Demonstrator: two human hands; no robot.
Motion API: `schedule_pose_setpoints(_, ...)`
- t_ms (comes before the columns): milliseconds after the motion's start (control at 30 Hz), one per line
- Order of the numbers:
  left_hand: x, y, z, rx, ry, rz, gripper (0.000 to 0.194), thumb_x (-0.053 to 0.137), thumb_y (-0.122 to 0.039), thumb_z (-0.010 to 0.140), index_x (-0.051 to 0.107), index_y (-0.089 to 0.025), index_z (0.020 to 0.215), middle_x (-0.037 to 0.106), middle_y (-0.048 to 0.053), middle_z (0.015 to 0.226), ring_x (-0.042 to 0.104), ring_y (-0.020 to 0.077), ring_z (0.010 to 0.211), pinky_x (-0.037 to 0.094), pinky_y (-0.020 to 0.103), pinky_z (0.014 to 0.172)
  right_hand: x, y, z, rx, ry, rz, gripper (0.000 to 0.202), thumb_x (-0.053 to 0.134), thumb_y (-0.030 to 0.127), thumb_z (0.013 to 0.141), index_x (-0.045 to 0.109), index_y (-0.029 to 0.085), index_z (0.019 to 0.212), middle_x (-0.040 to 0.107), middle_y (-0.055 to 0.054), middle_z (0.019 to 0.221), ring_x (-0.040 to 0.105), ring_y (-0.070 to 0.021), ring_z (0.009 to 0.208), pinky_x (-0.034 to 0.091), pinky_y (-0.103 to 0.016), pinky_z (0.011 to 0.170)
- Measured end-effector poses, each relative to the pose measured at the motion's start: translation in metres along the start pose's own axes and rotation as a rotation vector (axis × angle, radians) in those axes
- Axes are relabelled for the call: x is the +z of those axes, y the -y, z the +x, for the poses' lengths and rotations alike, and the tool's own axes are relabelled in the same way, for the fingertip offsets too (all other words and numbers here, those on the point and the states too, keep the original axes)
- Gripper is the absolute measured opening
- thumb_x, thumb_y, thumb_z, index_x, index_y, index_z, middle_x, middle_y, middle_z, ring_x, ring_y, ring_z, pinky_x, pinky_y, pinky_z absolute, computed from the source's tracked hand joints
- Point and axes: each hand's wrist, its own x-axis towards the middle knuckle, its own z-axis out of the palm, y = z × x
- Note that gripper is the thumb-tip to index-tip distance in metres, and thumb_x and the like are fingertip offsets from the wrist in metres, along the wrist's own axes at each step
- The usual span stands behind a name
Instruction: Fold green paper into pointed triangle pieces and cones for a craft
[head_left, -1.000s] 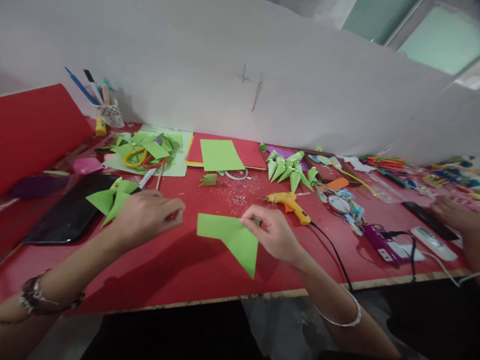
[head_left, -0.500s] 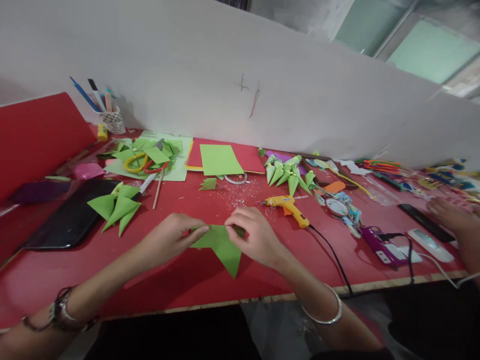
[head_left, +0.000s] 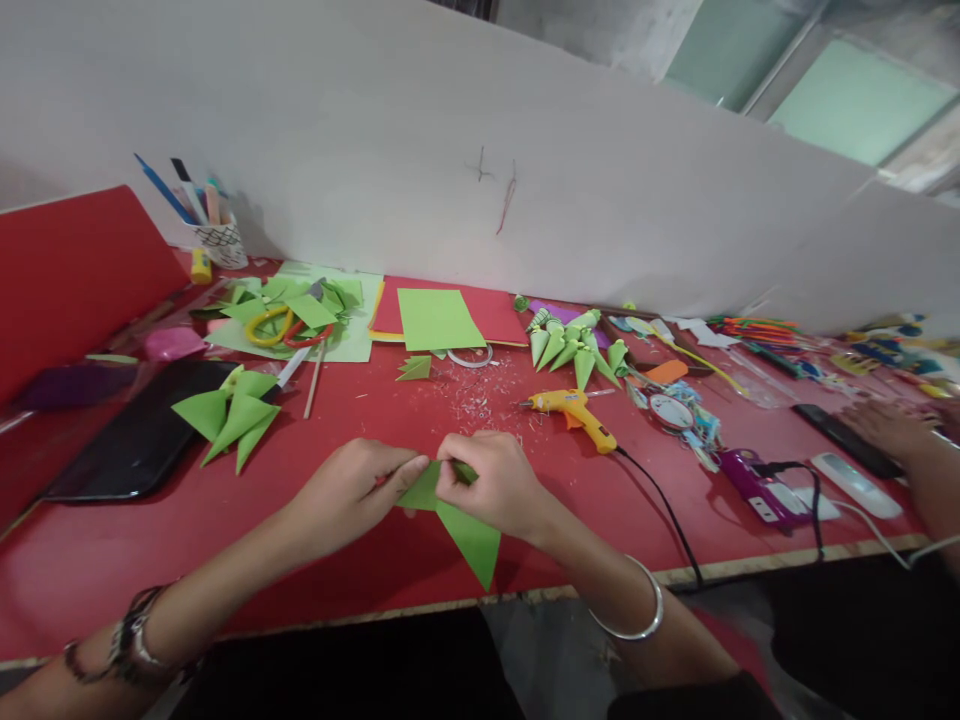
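Note:
A piece of green paper [head_left: 472, 545] hangs between my two hands above the front of the red table, one pointed flap hanging down to the right. My left hand [head_left: 364, 493] pinches its left part between thumb and fingers. On its upper edge, my right hand [head_left: 495, 482] is closed with the fingertips curled in; part of the paper is hidden behind them. Beyond my hands lies a small folded green paper piece [head_left: 415, 369]. To the left, a green paper shape with pointed petals [head_left: 234, 415] rests partly on a black phone-like slab [head_left: 139, 430].
A yellow glue gun [head_left: 574, 412] with a black cord lies right of my hands. Behind are green paper cones [head_left: 574, 345], a green sheet [head_left: 440, 320] and scissors [head_left: 270, 326] among cut paper. At right sit a purple power strip [head_left: 765, 488] and another person's hand [head_left: 885, 425].
My hands have drawn closer together and the green paper has tilted, its point swinging lower and to the right. The other person's hand at far right has shifted slightly left.

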Motion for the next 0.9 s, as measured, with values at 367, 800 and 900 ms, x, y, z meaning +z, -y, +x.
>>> schedule_pose_setpoints(367, -0.022, 0.018, -0.013, -0.093, 0.015, 0.024, 0.039, 0.029, -0.034, 0.088, 0.037, -0.017, 0.053, 0.032, -0.006, 0.049, 0.031, 0.0070, 0.043, 0.024, 0.019, 0.043, -0.010, -0.035, -0.014, 0.124, -0.056, 0.019, 0.012, 0.045, 0.013, 0.067, 0.047, 0.017, 0.056, 0.043, 0.005, 0.048, 0.037, -0.0074, 0.047, 0.027, -0.020, 0.051)
schedule_pose_setpoints(800, -0.013, 0.013, 0.007, -0.225, -0.248, -0.469, 0.028, 0.051, -0.039, 0.075, 0.054, -0.018, 0.094, 0.058, -0.001, 0.074, 0.052, 0.0117, 0.065, 0.041, 0.021, 0.057, -0.001, 0.008, 0.001, 0.215, -0.003, 0.588, 0.018, 0.047, 0.030, 0.083, 0.049, 0.017, 0.070, 0.044, 0.005, 0.057, 0.041, -0.0060, 0.049, 0.031, -0.018, 0.046)
schedule_pose_setpoints(900, -0.001, 0.016, 0.004, -0.227, -0.113, -0.479, 0.028, 0.042, -0.041, 0.081, 0.055, -0.016, 0.083, 0.057, -0.001, 0.069, 0.052, 0.0121, 0.060, 0.040, 0.022, 0.054, 0.008, 0.005, -0.001, 0.317, 0.000, 0.728, 0.015, 0.045, 0.032, 0.083, 0.047, 0.018, 0.076, 0.046, 0.005, 0.058, 0.047, -0.0061, 0.043, 0.034, -0.017, 0.042)
